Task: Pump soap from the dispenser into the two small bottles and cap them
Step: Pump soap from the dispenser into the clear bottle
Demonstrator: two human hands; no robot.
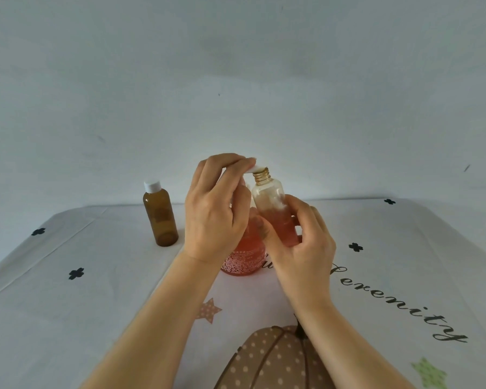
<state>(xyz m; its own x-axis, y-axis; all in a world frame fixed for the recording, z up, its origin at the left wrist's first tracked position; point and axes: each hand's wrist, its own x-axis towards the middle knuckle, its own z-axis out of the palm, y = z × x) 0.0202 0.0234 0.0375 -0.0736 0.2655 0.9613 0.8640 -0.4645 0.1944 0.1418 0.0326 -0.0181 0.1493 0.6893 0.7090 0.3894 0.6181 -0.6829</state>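
The right hand (303, 242) holds the clear bottle (270, 200) in the air above the tablecloth (96, 276), fingers and thumb wrapped round its lower half, and tilts it slightly so that its threaded neck (262, 175) sits right at the white nozzle (253, 169). The left hand (213, 217) is curled over the pump head of the dispenser (244, 259), which stands on the cloth behind both hands with pink soap showing in its base. Whether the thumb is hooked under the head cannot be seen. The clear bottle is uncapped and holds pinkish soap to about half its height, with foam above. The amber bottle (160, 214) stands well to the left with its white cap (152, 186) on. The clear bottle looks like thin, light plastic that would yield if squeezed, and any soap on its wall would make it slick, so a firm but easy grip low on the body, as here, seems best. That leaves the neck free and the mouth steady under the nozzle. The dispenser looks heavier and stable, and probably needs only a straight downward press. The likely risk is soap missing the narrow mouth and running down the threads, which would make capping slippery.
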